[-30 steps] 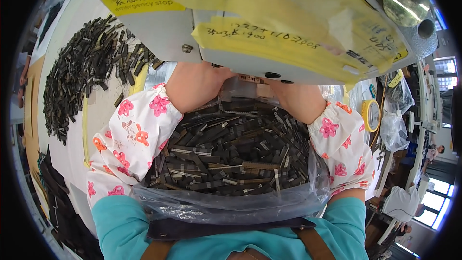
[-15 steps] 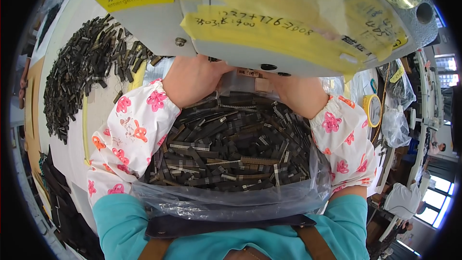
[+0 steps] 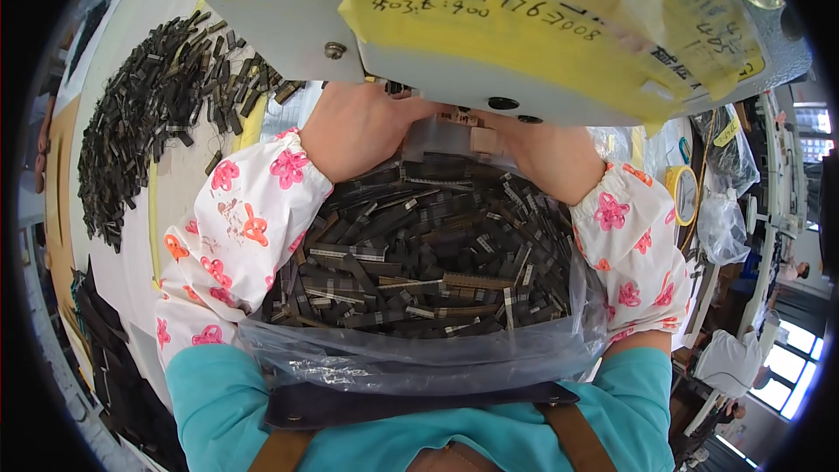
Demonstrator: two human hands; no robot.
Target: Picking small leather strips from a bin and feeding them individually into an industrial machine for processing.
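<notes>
My left hand (image 3: 354,122) reaches under the front of a grey machine (image 3: 245,35) covered with yellow labels and tape. My right hand (image 3: 551,157) reaches under it from the other side. The fingertips of both are hidden, so I cannot tell what they hold. Between them are a small pale block (image 3: 484,140) and a clear surface. Below my hands, a clear plastic bag (image 3: 411,358) full of short dark strips (image 3: 411,271), some with pale bands, lies between my flower-patterned sleeves.
A heap of dark small pieces (image 3: 140,122) covers the pale table (image 3: 114,280) at left, near dark fabric (image 3: 114,367). A yellow tape roll (image 3: 675,195) and plastic bags (image 3: 725,227) lie at right. People (image 3: 793,271) are in the background at far right.
The machine and both hands sit slightly higher in the picture, as the view has shifted a little. My hands stay under the machine's edge, with little visible movement relative to it.
</notes>
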